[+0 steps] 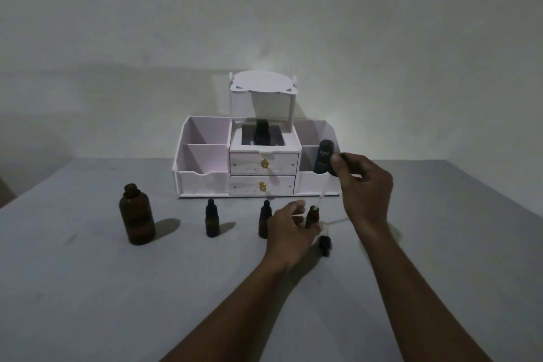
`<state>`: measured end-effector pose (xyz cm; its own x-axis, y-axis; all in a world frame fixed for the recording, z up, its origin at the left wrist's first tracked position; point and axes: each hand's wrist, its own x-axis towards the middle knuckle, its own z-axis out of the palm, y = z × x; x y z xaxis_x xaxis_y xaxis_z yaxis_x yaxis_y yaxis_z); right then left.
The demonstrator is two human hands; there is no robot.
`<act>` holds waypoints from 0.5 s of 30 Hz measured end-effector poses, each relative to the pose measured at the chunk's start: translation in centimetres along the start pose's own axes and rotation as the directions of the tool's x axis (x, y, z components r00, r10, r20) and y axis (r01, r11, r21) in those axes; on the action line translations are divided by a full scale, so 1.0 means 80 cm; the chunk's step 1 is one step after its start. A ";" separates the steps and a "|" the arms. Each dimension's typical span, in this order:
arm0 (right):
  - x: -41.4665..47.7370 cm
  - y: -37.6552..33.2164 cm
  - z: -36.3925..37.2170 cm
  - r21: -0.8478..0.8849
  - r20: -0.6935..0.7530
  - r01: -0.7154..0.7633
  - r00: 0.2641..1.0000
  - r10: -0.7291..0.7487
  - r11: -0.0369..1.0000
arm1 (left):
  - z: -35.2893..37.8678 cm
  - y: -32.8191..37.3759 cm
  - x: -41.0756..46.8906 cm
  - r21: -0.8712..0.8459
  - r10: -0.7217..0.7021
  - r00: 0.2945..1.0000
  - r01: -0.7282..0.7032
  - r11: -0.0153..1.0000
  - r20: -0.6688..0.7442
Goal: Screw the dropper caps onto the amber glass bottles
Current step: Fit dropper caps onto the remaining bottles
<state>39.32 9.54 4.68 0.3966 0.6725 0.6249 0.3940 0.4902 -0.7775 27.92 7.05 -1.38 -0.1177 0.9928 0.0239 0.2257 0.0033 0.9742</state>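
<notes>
Holding a dropper cap (335,169) pinched, the right hand (367,185) hangs its tube above the open bottle (312,216). The left hand (289,228) grips that upright bottle.

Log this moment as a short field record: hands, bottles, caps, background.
right hand: holds a dropper cap raised, glass tube pointing down at the open small bottle
left hand: steadies that open small bottle
capped small bottles: two
large amber bottle: uncapped, upright, far left
loose cap: lies on table
organizer: white, behind bottles
</notes>
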 end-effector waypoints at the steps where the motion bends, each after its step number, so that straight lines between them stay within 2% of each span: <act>1: 0.000 0.001 0.001 -0.008 0.003 0.001 1.000 -0.001 1.000 | 0.001 0.000 0.000 0.017 0.002 1.000 -0.002 1.000 -0.001; 9: -0.001 0.007 0.004 -0.014 -0.003 0.011 1.000 -0.011 1.000 | 0.001 0.008 -0.004 0.204 0.080 0.996 -0.084 0.975 0.028; 15: -0.002 0.007 0.006 0.003 -0.011 0.040 0.999 -0.040 0.999 | -0.001 0.010 -0.007 0.246 0.072 0.997 -0.076 0.966 0.026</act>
<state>39.05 9.95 4.11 0.3897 0.6464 0.6560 0.4070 0.5181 -0.7523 28.11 6.48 -0.62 -0.0756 0.9932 0.0881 0.4652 -0.0430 0.8841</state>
